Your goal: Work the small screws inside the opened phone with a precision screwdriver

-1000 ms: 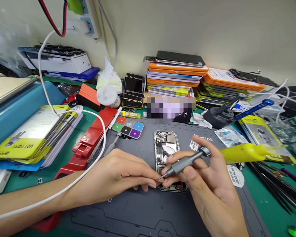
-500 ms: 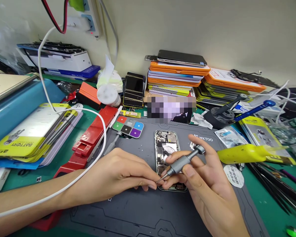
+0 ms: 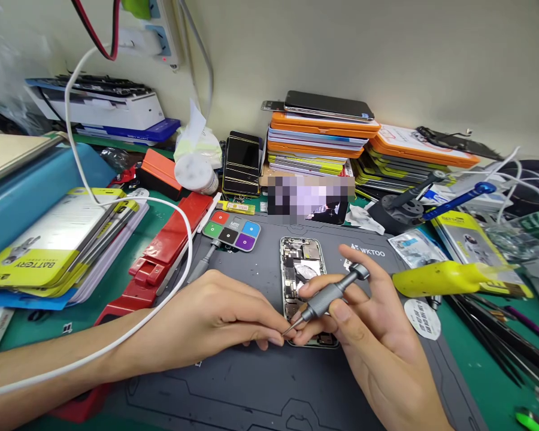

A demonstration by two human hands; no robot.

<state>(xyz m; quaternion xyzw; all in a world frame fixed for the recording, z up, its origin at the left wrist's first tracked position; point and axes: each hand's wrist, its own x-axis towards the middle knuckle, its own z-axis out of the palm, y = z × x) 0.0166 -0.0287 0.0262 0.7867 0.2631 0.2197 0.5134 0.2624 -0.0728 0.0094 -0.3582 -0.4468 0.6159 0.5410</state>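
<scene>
An opened phone point(image 3: 291, 272) lies on the dark grey work mat point(image 3: 233, 395), its inner parts showing. My right hand point(image 3: 377, 329) is closed around a grey precision screwdriver point(image 3: 324, 300), which slants down to the left over the phone's lower half. Its thin tip meets the fingertips of my left hand point(image 3: 220, 317). Those left fingers are pinched together beside the phone's lower left edge, and anything between them is too small or hidden to make out. My right hand covers part of the phone's lower half.
A second screwdriver point(image 3: 202, 263) lies by a colour-marked pad point(image 3: 232, 231). Left are a red tool point(image 3: 161, 245) and battery packs point(image 3: 40, 245); a white cable point(image 3: 186, 239) crosses over my left forearm. Right are a yellow bottle point(image 3: 435, 279) and tweezers point(image 3: 489, 341). Orange cases point(image 3: 323, 129) stand behind.
The whole view has shifted very slightly. Both hands and the screwdriver keep nearly the same pose over the phone.
</scene>
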